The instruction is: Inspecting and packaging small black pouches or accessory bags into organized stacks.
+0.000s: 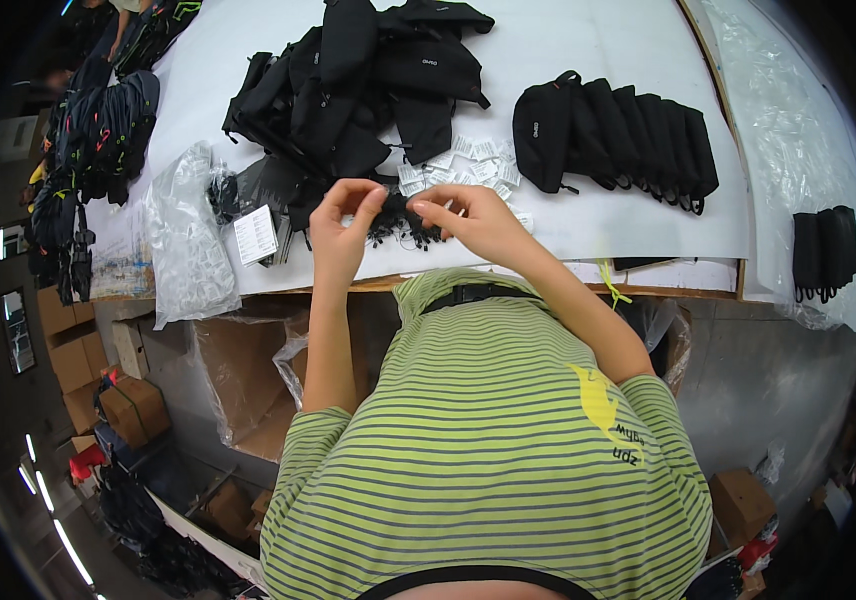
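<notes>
Black fabric zip pouches (428, 65) lie heaped at the far side of the white tabletop (638, 225), with an overlapping row of pouches (638, 135) to the right; the contents of both groups are hidden. At left, a clear plastic bag (188, 240) rests crumpled by the near edge, its contents indistinct; below that edge sits a cardboard box (248, 380) with clear film about it. Small black cords (403, 235) form a tangle between heap and near edge, close to printed white tags (468, 165). Left hand (348, 212) and right hand (478, 222) face each other over the tangle, fingertips gathered toward the thumbs; whether either pinches a cord cannot be told. Grey floor (768, 380), stacked cartons (78, 350) and bright light tubes (68, 540) surround the table.
</notes>
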